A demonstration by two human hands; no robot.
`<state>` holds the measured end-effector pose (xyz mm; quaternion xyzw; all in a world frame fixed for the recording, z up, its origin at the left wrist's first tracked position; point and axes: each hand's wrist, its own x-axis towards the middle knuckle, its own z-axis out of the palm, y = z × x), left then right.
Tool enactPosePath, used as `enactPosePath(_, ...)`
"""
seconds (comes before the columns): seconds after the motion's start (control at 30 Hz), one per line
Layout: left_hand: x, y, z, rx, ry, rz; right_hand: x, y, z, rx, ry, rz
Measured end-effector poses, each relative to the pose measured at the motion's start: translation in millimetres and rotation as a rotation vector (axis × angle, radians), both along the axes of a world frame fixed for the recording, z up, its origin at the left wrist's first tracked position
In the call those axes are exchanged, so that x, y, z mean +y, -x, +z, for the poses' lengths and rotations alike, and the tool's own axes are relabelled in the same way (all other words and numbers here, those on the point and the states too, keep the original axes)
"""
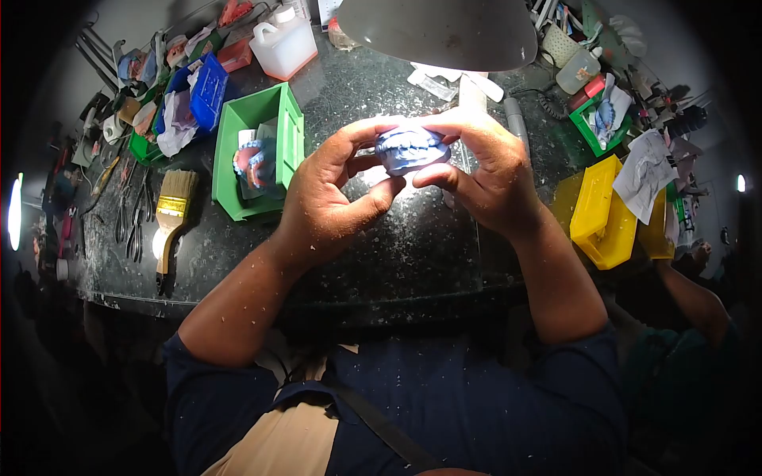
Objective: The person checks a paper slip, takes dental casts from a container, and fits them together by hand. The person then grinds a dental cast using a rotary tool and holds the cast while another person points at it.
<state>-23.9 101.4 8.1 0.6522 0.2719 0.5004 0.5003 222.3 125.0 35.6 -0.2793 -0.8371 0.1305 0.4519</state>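
A pale blue-white dental cast (413, 151), with upper and lower rows of teeth facing me, is held above the bench under bright light. My left hand (329, 186) grips its left side, the index finger along the top and the thumb near the lower edge. On the other side, my right hand (488, 170) has its fingers over the top and its thumb by the lower right. The back of the cast and some fingertips are hidden.
Left of my hands, a green bin (230, 186) holds a reddish dental piece (252, 163); a paintbrush (175, 202) lies beside it. A lamp shade (440, 32) hangs ahead. At right stand a yellow bin (597, 206) and a smaller green bin (587, 131). Another person's arm (692, 293) shows far right.
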Motion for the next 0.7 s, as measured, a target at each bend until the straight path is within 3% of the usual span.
enactPosePath(0.47,-2.5,5.7,7.1,0.136,-0.134,0.022,-0.7,1.2,1.8,-0.012,-0.083,0.016)
enactPosePath(0.63,5.0,3.6,4.7,0.104,-0.231,0.057,-5.0,4.6,-5.1,0.080,0.058,0.004)
enactPosePath(0.7,2.3,-1.8,1.3,0.045,-0.158,0.104,-4.5,4.5,-6.4,0.089,0.130,-0.005)
